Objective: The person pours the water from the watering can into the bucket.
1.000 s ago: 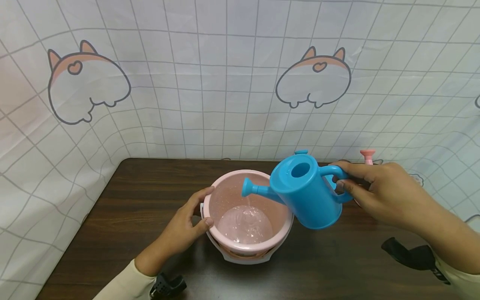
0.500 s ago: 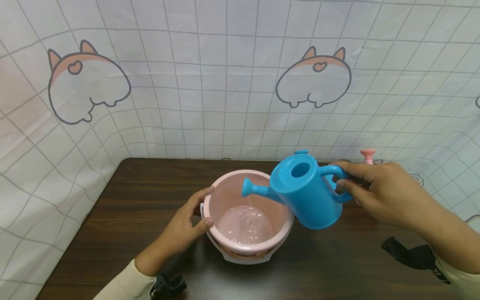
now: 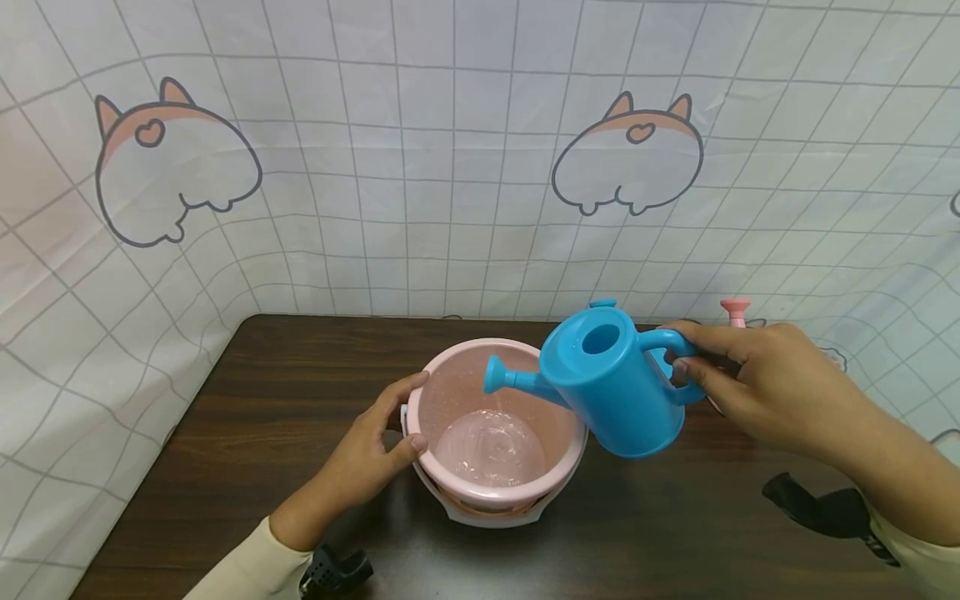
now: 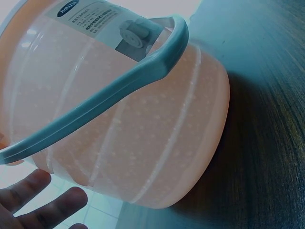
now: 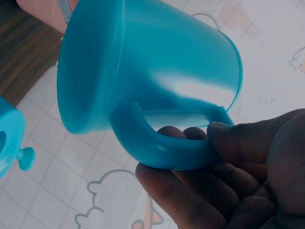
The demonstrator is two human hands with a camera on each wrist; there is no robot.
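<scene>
Your right hand point(image 3: 757, 379) is gripping the handle of a blue watering can point(image 3: 618, 396), its fingers and thumb curling round the loop. You are holding the can tilted, its spout point(image 3: 517, 379) pointing toward the surface's left edge and hanging over the mouth of a pink bucket point(image 3: 498, 497). The bucket is standing on the dark wooden surface point(image 3: 285, 425), in front of the back edge and well in from the left edge. Water point(image 3: 491, 450) is rippling in rings inside it. The fingers of your left hand point(image 3: 375, 437) are spreading apart, with thumb and forefinger resting on the near and far parts of the rim's left side. In the left wrist view, a bail point(image 4: 109, 100) is slanting across the bucket's labelled wall, and other fingers are lying extended beside it. A pink nozzle point(image 3: 735, 311) is poking up behind your right hand, near the back edge.
</scene>
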